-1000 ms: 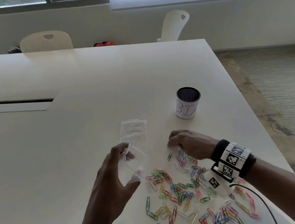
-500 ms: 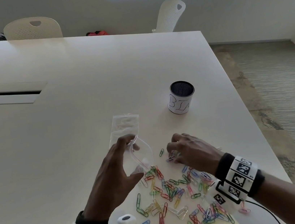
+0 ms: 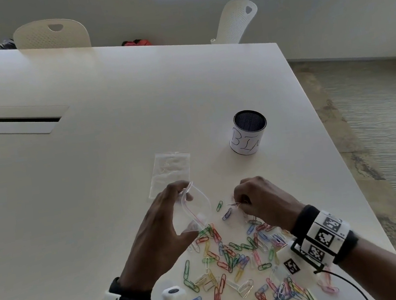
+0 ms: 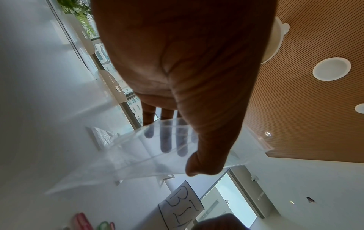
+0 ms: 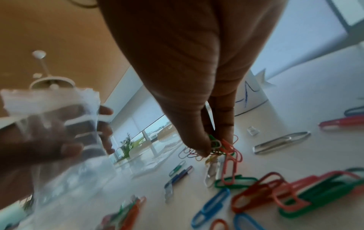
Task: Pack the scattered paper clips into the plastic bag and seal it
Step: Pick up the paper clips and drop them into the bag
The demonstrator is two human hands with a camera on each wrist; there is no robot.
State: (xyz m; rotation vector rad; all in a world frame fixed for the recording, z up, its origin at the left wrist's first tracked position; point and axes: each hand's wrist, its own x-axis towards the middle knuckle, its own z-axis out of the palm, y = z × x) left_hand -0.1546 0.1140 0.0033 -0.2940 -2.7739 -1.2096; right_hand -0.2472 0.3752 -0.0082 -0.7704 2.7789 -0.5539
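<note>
The left hand (image 3: 162,231) holds one clear plastic bag (image 3: 198,211) just above the bench (image 3: 95,189), thumb and fingers pinching its rim so the mouth gapes toward the right. Just right of it, the right hand (image 3: 263,204) has its fingertips pressed together on a small bunch of paper clips (image 5: 220,147); perhaps five, the blur prevents a sure count. Dozens more scattered clips (image 3: 232,259) lie on the near bench. Two flat bags (image 3: 169,171) may lie beyond. One labelled cup (image 3: 248,132) stands far right.
</note>
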